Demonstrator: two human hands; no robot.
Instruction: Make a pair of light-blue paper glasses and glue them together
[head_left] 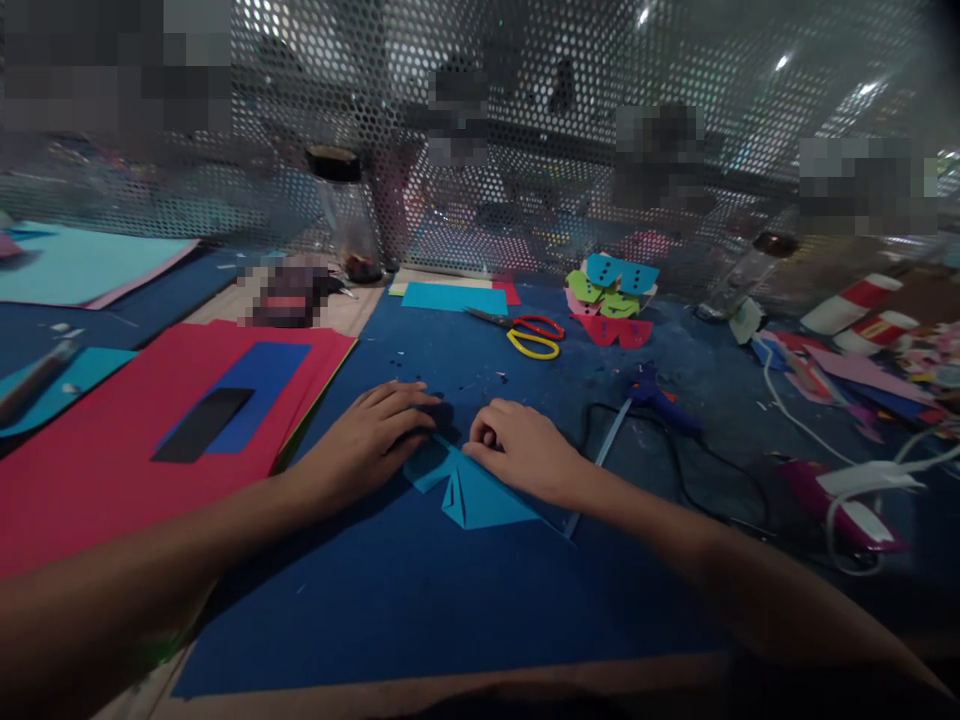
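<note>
A folded light-blue paper [474, 492] lies on a dark blue sheet [420, 590] in the middle of the table. My left hand [371, 440] rests palm down on the paper's left part, fingers stretched forward and flat. My right hand [521, 450] is curled into a loose fist, with its knuckles and fingertips pressing the paper's upper fold. Both hands touch the paper from either side of the crease.
A stack of red paper [97, 450] with blue and black pieces lies at left. Red-and-yellow scissors [529, 332], cut paper shapes [613, 300], a blue glue gun [660, 400] with cable, a jar [346, 210], glue bottles [855, 305] and scraps sit behind and right. Perforated metal screen [525, 150] at the back.
</note>
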